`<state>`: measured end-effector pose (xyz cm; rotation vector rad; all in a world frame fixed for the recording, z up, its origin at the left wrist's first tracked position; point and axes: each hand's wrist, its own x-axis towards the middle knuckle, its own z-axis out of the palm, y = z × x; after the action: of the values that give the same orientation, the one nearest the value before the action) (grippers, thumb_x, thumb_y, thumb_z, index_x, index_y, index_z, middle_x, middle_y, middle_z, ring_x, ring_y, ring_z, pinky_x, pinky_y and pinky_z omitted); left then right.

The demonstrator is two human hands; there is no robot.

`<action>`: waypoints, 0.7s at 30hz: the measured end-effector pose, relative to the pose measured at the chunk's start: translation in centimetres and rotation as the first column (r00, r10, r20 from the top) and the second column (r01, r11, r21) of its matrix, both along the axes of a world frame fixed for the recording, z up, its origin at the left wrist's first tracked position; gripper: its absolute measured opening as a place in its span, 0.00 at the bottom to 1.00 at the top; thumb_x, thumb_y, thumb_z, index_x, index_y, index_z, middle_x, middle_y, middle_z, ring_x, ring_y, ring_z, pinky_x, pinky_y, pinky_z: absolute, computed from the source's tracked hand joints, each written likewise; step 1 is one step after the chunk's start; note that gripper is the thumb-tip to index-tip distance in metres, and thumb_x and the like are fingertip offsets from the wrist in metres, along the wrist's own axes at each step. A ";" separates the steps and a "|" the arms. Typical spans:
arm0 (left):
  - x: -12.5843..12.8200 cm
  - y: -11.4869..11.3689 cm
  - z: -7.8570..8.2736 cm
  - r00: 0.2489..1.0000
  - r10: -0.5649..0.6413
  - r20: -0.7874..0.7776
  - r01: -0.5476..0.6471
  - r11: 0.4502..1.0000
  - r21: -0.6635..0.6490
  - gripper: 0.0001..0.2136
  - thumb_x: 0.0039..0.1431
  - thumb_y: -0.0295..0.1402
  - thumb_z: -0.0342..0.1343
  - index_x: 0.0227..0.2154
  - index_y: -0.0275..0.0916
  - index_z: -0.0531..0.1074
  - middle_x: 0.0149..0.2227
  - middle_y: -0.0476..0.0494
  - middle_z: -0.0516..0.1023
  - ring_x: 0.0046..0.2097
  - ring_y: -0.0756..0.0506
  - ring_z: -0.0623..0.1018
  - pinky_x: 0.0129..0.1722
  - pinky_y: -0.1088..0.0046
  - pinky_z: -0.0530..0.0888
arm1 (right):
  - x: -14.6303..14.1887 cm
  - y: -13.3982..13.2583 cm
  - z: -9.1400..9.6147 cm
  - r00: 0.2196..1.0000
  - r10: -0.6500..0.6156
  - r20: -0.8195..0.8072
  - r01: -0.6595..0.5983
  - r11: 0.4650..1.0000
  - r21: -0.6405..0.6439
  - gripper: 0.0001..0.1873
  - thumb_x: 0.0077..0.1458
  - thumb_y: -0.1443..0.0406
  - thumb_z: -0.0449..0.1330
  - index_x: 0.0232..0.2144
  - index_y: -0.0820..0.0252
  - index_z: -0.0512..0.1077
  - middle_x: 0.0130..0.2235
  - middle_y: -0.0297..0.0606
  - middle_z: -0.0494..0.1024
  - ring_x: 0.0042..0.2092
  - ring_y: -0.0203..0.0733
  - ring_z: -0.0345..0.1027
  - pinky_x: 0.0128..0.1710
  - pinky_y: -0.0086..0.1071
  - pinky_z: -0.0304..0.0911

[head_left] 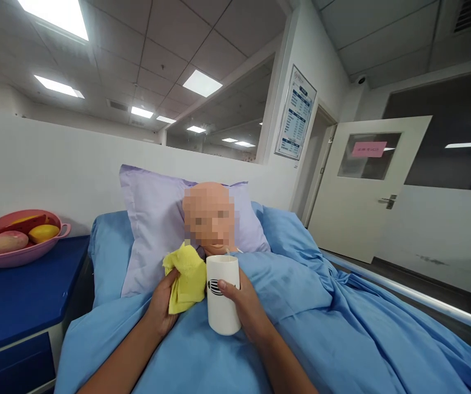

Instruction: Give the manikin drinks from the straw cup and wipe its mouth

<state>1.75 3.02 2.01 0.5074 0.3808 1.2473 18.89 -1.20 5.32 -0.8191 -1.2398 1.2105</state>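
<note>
My left hand grips a crumpled yellow cloth, held up near the chin of a figure lying in the bed. My right hand is wrapped round a white mug with a dark striped mark, held upright just below the figure's mouth. A thin straw seems to rise from the mug's rim. The figure's head rests on a lilac pillow, and a blue blanket covers it up to the neck.
A dark blue bedside cabinet at the left carries a pink bowl of fruit. A metal bed rail runs along the right. A white partition stands behind the bed, and a white door is open at the right.
</note>
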 end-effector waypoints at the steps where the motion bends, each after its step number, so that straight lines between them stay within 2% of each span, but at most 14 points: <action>1: 0.0 -0.1 0.1 1.000 0.007 -0.006 -0.007 1.000 0.000 0.20 0.63 0.33 0.54 0.55 0.30 0.67 0.48 0.34 0.81 0.49 0.38 0.80 0.55 0.59 0.75 | 0.0 0.0 0.1 1.000 -0.004 -0.008 0.004 1.000 0.001 0.32 0.45 0.51 0.70 0.50 0.59 0.70 0.39 0.41 0.79 0.36 0.46 0.74 0.33 0.36 0.70; 6: -0.1 -0.4 0.1 1.000 0.015 -0.016 -0.015 1.000 -0.010 0.22 0.62 0.31 0.56 0.58 0.32 0.65 0.49 0.35 0.80 0.50 0.38 0.80 0.55 0.60 0.75 | 0.0 0.0 -0.3 1.000 -0.010 -0.024 0.010 1.000 0.022 0.29 0.47 0.52 0.69 0.49 0.57 0.70 0.37 0.37 0.78 0.33 0.42 0.72 0.32 0.34 0.69; 11: -0.2 -0.3 -0.2 1.000 0.027 -0.001 -0.027 0.999 -0.028 0.25 0.62 0.30 0.55 0.62 0.32 0.61 0.50 0.34 0.80 0.51 0.37 0.79 0.56 0.59 0.74 | 0.0 0.5 -0.9 1.000 -0.016 -0.026 0.017 0.998 0.053 0.29 0.50 0.53 0.68 0.51 0.57 0.69 0.38 0.38 0.78 0.35 0.42 0.72 0.32 0.33 0.69; 18: 0.1 -1.2 1.0 0.995 0.065 -0.071 -0.068 0.996 -0.052 0.25 0.64 0.28 0.51 0.64 0.31 0.57 0.48 0.35 0.81 0.50 0.38 0.80 0.56 0.58 0.74 | -0.1 0.3 -0.6 0.997 0.007 -0.074 -0.002 0.998 0.062 0.30 0.48 0.54 0.69 0.50 0.58 0.69 0.38 0.37 0.78 0.36 0.42 0.72 0.34 0.33 0.69; 21: 0.0 -1.0 0.8 0.994 0.067 -0.080 -0.072 0.996 -0.054 0.25 0.64 0.28 0.50 0.64 0.32 0.58 0.49 0.34 0.80 0.50 0.37 0.79 0.57 0.58 0.73 | -0.2 0.3 -0.5 0.997 -0.027 -0.079 0.032 0.998 0.061 0.30 0.47 0.53 0.69 0.49 0.58 0.70 0.37 0.36 0.78 0.35 0.41 0.72 0.34 0.33 0.69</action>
<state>1.80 2.00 2.78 0.4991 0.5024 1.2828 18.66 -0.91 4.83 -0.7357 -1.1919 1.1642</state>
